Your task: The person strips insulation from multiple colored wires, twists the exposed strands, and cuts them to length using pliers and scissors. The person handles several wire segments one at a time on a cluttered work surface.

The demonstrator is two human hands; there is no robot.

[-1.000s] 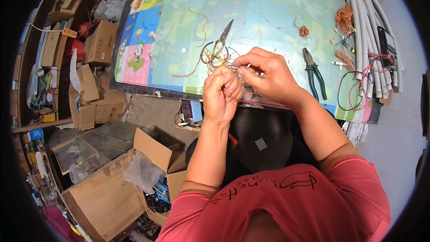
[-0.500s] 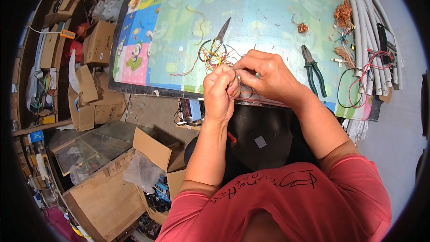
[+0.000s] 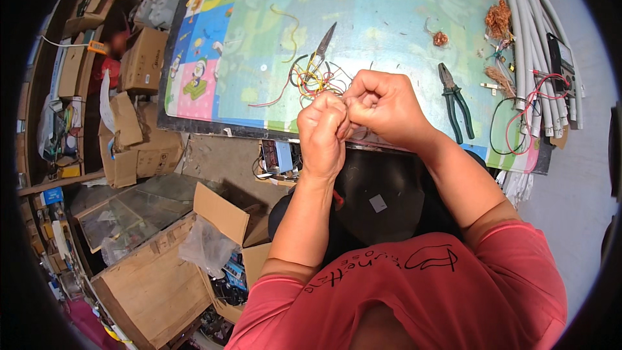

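My left hand (image 3: 322, 123) is closed in a fist over the table's near edge, with thin wires in its grip. Pressed against it, my right hand (image 3: 382, 107) is closed too, its thumb and finger pinching at a wire; the pinched part is hidden between the fists. A loose tangle of thin red, yellow and dark wires (image 3: 317, 81) lies just beyond my left hand. Scissors (image 3: 327, 40) lie within the tangle, blades pointing away, handles partly covered by wires. To the right of my right hand rest pliers (image 3: 457, 100) with dark green handles.
The table (image 3: 259, 45) has a colourful cartoon covering. A yellow wire (image 3: 295, 29) and a copper wire ball (image 3: 440, 39) lie on it. Grey conduit pipes (image 3: 528, 45), a meter (image 3: 561, 58) and its leads line the right edge. Cardboard boxes (image 3: 142, 61) stand at left.
My right hand's fingers have curled in, from an extended pinch to a tighter fist against my left hand. Both hands stay close together near the table edge.
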